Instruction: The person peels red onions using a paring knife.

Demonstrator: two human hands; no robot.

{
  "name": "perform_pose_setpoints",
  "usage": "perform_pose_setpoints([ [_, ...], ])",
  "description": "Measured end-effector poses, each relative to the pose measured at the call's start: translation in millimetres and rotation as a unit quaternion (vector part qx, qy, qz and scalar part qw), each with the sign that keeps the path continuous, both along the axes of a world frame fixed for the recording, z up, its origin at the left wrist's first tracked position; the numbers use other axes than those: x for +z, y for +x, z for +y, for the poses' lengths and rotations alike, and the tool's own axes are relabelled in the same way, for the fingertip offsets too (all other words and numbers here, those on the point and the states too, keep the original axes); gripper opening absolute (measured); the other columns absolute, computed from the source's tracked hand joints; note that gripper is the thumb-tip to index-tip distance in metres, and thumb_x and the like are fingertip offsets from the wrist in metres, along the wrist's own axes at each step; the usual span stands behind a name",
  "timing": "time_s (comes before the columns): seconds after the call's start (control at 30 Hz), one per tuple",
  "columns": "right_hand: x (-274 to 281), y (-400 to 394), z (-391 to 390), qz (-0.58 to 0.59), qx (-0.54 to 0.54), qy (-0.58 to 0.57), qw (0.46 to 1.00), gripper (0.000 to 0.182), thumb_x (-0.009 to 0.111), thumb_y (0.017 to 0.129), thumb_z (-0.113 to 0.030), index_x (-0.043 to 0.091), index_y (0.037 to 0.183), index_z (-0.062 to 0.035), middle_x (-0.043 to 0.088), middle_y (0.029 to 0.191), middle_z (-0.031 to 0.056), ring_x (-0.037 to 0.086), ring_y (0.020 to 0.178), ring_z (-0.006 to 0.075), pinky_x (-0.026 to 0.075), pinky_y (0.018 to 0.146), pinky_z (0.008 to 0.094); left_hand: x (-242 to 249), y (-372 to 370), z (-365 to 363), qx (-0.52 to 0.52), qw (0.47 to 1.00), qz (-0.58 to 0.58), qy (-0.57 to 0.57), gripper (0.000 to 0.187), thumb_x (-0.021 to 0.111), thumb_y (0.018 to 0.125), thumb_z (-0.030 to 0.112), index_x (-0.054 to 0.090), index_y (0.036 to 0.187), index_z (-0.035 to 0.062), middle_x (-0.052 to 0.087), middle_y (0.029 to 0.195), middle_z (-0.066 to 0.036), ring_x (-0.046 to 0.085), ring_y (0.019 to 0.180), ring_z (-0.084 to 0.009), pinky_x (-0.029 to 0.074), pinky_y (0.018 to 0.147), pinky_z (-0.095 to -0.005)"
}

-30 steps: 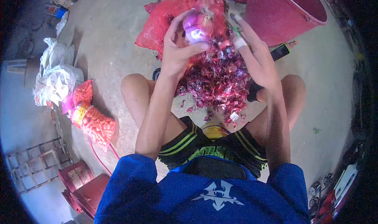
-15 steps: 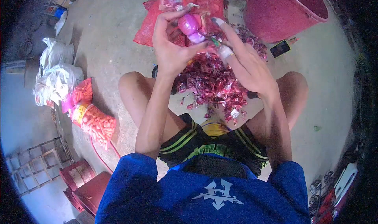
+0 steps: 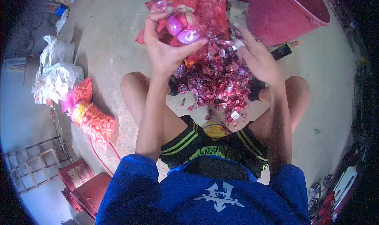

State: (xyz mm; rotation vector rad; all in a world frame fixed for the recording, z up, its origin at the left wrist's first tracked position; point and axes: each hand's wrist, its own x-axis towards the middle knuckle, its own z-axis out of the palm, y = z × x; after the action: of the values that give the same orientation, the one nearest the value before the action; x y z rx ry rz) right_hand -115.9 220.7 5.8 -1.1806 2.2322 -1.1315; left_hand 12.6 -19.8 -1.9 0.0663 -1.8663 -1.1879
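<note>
A peeled purple onion (image 3: 174, 25) with two lobes sits in my left hand (image 3: 164, 57), whose thumb and fingers curve around it. To the right, my right hand (image 3: 258, 61) is apart from the onion, with white wrapping on its fingertips. Something small and dark shows at those fingertips, blurred, and I cannot tell what it is. Under both hands spreads a heap of purple onion skins (image 3: 217, 79) on the floor. Behind the left hand lie red mesh sacks (image 3: 213, 11) filled with onions.
A large red tub (image 3: 272, 19) stands at the upper right, with a phone (image 3: 281, 51) on the floor beside it. At left are white plastic sacks (image 3: 59, 80) and a bag of orange pieces (image 3: 96, 124). Red stools (image 3: 92, 191) stand lower left.
My hands have moved apart: the right hand has drawn away to the right and down, while the left has shifted slightly left with the onion.
</note>
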Motion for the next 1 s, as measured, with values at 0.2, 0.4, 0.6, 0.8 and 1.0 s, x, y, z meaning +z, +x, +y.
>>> perform_pose_setpoints([
  [0.2, 8, 31, -16, -0.074, 0.049, -0.157, 0.984, 0.059, 0.050, 0.103, -0.021, 0.035, 0.159, -0.0089, 0.070, 0.100, 0.0203, 0.069, 0.094, 0.0325, 0.051, 0.090, 0.0426, 4, 3, 11, 0.078, 0.987, -0.036, -0.136, 0.090, 0.101, 0.055, 0.008, 0.048, 0.127, 0.0050, 0.054, 0.134, -0.014, 0.059, 0.122, -0.0242, 0.050, 0.106, -0.0387],
  [0.4, -1, 42, -36, 0.014, 0.075, -0.237, 0.969, 0.063, 0.057, 0.098, -0.010, 0.039, 0.158, -0.0093, 0.070, 0.123, 0.0242, 0.067, 0.114, 0.0435, 0.050, 0.098, 0.0484, -1, 2, 20, 0.110, 0.991, -0.027, -0.065, 0.082, 0.102, 0.052, 0.022, 0.055, 0.116, 0.0024, 0.058, 0.113, -0.010, 0.062, 0.107, -0.0229, 0.051, 0.096, -0.0371],
  [0.6, -9, 25, -36, 0.093, 0.012, -0.170, 0.981, 0.060, 0.057, 0.097, -0.010, 0.044, 0.155, -0.0093, 0.069, 0.119, 0.0269, 0.071, 0.100, 0.0411, 0.053, 0.092, 0.0452, 7, 2, 29, 0.098, 0.995, -0.017, -0.010, 0.083, 0.103, 0.050, 0.027, 0.054, 0.113, 0.0028, 0.059, 0.111, -0.009, 0.061, 0.105, -0.0223, 0.050, 0.094, -0.0364],
  [0.8, 3, 34, -29, -0.109, 0.058, -0.202, 0.972, 0.059, 0.054, 0.102, -0.021, 0.039, 0.158, -0.0077, 0.066, 0.134, 0.0210, 0.069, 0.113, 0.0349, 0.051, 0.100, 0.0413, 3, 2, 25, 0.095, 0.993, -0.047, -0.044, 0.073, 0.096, 0.054, 0.016, 0.054, 0.112, 0.0024, 0.058, 0.113, -0.010, 0.061, 0.106, -0.0235, 0.051, 0.094, -0.0381],
  [1.0, -1, 39, -29, -0.070, 0.086, -0.166, 0.980, 0.058, 0.054, 0.104, -0.024, 0.039, 0.158, -0.0076, 0.056, 0.148, 0.0208, 0.061, 0.130, 0.0365, 0.046, 0.109, 0.0431, 1, 0, 23, 0.113, 0.990, -0.002, -0.080, 0.067, 0.088, 0.054, 0.007, 0.055, 0.112, 0.0018, 0.057, 0.110, -0.012, 0.062, 0.103, -0.0269, 0.052, 0.092, -0.0362],
])
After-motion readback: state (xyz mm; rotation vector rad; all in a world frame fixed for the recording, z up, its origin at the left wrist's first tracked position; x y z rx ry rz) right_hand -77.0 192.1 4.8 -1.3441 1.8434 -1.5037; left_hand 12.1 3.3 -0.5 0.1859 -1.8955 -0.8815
